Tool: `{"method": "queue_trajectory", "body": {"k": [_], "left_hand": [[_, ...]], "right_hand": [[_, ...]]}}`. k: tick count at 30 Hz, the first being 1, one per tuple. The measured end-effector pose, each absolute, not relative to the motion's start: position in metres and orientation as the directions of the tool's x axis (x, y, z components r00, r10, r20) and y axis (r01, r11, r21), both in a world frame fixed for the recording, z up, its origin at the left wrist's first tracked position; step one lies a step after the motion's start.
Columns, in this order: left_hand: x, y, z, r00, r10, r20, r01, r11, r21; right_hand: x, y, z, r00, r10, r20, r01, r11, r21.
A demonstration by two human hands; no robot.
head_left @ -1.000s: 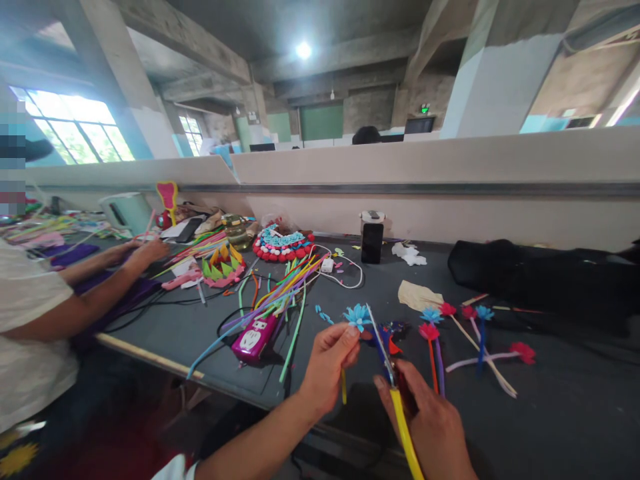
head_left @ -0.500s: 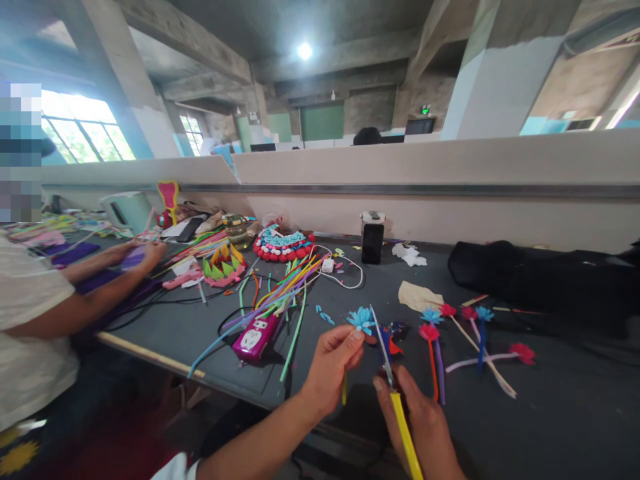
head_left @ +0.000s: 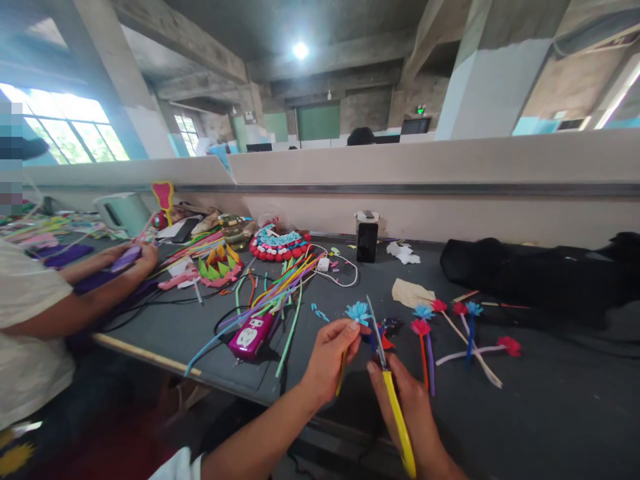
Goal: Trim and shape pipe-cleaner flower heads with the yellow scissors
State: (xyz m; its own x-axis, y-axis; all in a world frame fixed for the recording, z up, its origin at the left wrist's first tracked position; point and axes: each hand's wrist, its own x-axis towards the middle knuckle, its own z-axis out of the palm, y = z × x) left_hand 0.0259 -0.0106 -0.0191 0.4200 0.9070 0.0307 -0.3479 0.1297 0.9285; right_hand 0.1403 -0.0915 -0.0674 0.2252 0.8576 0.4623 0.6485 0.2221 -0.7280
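Between thumb and fingers, my left hand pinches a light-blue fringed flower; a yellow stem hangs below that hand. My right hand is closed around yellow-handled scissors. Their metal blades point up and lie just right of the flower, apart from its petals. Behind the blades, a dark blue and red piece rests on the table, partly hidden. Small light-blue clippings are scattered left of the flower. Finished-looking red flowers and blue ones on coloured stems lie to the right.
A purple box bears a bundle of coloured strips left of my hands. A phone stands upright at the back. A black bag lies back right. At far left, a co-worker's hands hold something purple.
The view has shifted slightly, moving most things a little to the left. My hands keep the flower and the scissors in nearly the same arrangement; the flower is turned slightly.
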Motion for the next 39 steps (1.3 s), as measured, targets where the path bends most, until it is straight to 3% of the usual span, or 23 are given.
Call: {"method": "queue_trajectory", "body": {"k": [7, 14, 20, 26, 39], "left_hand": [[0.014, 0.003, -0.01, 0.488, 0.869, 0.083, -0.419, 0.15, 0.895], [0.003, 0.009, -0.004, 0.429, 0.888, 0.167, -0.5, 0.079, 0.862], [0.004, 0.002, -0.008, 0.361, 0.911, 0.198, -0.412, -0.034, 0.91], [0.005, 0.0, -0.015, 0.35, 0.899, 0.264, -0.35, -0.136, 0.927], [0.005, -0.003, -0.015, 0.369, 0.884, 0.288, -0.306, -0.178, 0.935]], "right_hand": [[0.155, -0.092, -0.057, 0.245, 0.849, 0.469, 0.634, 0.226, -0.74], [0.163, -0.102, -0.052, 0.133, 0.785, 0.605, 0.75, 0.319, -0.58], [0.158, -0.106, -0.065, 0.102, 0.727, 0.679, 0.861, 0.278, -0.427], [0.158, -0.105, -0.063, 0.147, 0.71, 0.688, 0.888, 0.211, -0.408], [0.158, -0.104, -0.062, 0.157, 0.724, 0.672, 0.898, 0.178, -0.402]]}}
